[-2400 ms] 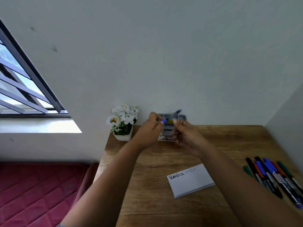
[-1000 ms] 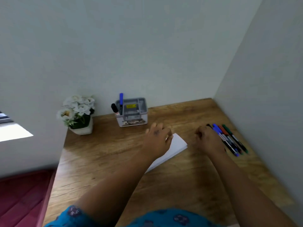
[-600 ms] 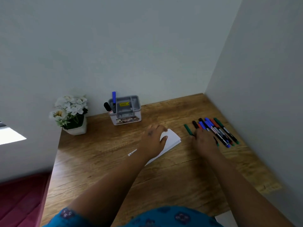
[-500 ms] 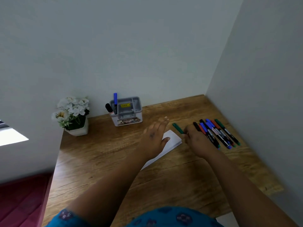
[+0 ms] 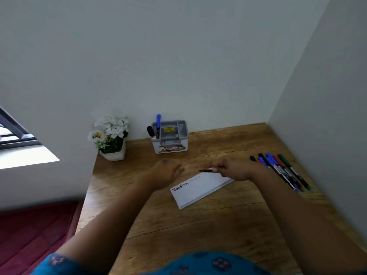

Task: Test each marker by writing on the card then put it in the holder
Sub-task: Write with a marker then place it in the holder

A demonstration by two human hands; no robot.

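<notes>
A white card (image 5: 198,190) with two written words lies on the wooden desk (image 5: 198,231). My right hand (image 5: 236,169) hovers over its far edge, shut on a marker (image 5: 207,170) whose dark tip points left. My left hand (image 5: 167,170) is closed just left of that tip; its contents are hidden by blur. A grey holder (image 5: 172,135) stands at the back wall with a blue marker (image 5: 158,124) and a black marker (image 5: 150,132) upright in it. Several loose markers (image 5: 282,169) lie in a row at the right.
A white pot of white flowers (image 5: 111,137) stands at the desk's back left corner. Walls close off the desk at the back and right. A red mattress (image 5: 33,233) lies below the left edge, under a barred window (image 5: 12,132).
My right hand has taken a green marker from the row at the right and brought it over the card. My left hand has lifted off the card and closed near the marker's tip.
</notes>
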